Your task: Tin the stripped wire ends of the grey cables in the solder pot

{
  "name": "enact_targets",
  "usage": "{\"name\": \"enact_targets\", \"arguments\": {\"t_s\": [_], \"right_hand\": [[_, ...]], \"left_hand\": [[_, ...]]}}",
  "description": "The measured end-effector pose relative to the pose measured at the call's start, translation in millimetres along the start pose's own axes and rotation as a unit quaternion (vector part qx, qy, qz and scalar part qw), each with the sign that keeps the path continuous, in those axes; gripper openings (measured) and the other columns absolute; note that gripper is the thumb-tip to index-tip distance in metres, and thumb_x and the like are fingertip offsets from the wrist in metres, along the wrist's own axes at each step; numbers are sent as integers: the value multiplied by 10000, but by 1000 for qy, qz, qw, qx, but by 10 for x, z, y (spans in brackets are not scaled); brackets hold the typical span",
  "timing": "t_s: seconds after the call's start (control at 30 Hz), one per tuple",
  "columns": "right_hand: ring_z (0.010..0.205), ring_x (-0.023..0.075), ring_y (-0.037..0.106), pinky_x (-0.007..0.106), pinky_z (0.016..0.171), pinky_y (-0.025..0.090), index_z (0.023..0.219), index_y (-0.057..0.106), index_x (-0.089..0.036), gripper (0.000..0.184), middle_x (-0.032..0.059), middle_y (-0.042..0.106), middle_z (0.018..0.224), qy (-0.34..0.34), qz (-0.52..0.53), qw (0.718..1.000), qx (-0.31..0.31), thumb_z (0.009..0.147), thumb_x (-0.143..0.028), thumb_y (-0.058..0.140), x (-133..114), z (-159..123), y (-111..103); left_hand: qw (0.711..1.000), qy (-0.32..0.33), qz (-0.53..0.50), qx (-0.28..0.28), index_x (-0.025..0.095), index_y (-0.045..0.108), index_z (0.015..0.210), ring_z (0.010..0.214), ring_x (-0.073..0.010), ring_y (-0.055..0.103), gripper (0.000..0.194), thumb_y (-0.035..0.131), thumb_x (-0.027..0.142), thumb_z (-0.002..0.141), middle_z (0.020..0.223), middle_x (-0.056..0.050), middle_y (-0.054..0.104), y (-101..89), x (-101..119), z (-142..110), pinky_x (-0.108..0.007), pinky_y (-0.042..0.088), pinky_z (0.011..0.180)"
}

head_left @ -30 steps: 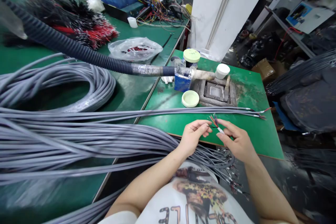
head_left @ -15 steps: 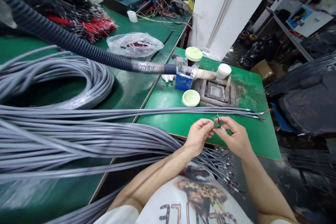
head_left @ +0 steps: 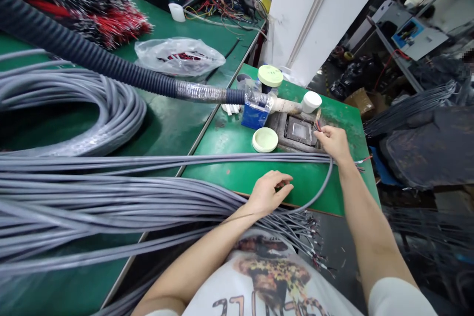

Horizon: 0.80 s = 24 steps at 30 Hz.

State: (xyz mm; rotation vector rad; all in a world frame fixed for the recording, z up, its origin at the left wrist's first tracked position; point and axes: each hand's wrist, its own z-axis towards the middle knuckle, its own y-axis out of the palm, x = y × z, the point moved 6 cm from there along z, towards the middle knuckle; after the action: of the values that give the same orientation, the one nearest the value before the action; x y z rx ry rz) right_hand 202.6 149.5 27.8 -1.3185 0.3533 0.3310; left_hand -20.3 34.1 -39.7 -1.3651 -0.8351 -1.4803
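My right hand [head_left: 335, 143] is closed on the end of a grey cable [head_left: 323, 188], with its thin coloured wires [head_left: 317, 124] sticking out past the fingertips. Those wires are at the right side of a solder pot [head_left: 299, 131], whose square silvery surface faces up. The cable curves down from the hand toward the bundle at the table edge. My left hand [head_left: 269, 190] is held above the near edge of the green table, its fingers apart and nothing in them. Beneath and beside it runs the bundle of grey cables [head_left: 207, 192], with stripped ends hanging below.
A black corrugated hose [head_left: 148, 79] crosses from the left, its nozzle over the pot beside a blue box [head_left: 255, 114]. A pale round lid [head_left: 265, 140], a white cup [head_left: 311, 102] and a yellow-lidded jar [head_left: 270, 76] surround the pot. Coiled cable [head_left: 126, 123] lies left.
My right hand has moved forward from my left hand to the pot, carrying the cable end. My left hand has let go and opened. The view has shifted slightly.
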Motion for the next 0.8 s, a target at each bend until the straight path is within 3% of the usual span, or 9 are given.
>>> {"name": "enact_targets", "arguments": {"t_s": [0.13, 0.3, 0.8], "right_hand": [[503, 113, 435, 240, 508, 275, 725, 711, -112, 307, 0, 526, 510, 9, -70, 997, -9, 745, -373, 550, 177, 231, 180], [572, 137, 503, 245, 546, 301, 777, 736, -133, 303, 26, 608, 597, 9, -112, 993, -24, 733, -364, 544, 222, 322, 341], [611, 165, 556, 254, 557, 315, 808, 746, -160, 293, 41, 660, 658, 16, -164, 985, -47, 727, -336, 526, 243, 364, 468]], "left_hand": [[999, 21, 28, -10, 173, 693, 964, 787, -181, 588, 205, 565, 286, 851, 825, -72, 676, 0, -30, 18, -293, 460, 752], [998, 32, 41, -19, 171, 684, 951, 779, -175, 588, 184, 562, 268, 855, 825, -63, 683, 6, -19, 33, -297, 466, 743], [997, 51, 52, -18, 163, 669, 959, 786, -156, 574, 168, 556, 252, 870, 847, -40, 686, 4, -16, 27, -286, 461, 754]]}}
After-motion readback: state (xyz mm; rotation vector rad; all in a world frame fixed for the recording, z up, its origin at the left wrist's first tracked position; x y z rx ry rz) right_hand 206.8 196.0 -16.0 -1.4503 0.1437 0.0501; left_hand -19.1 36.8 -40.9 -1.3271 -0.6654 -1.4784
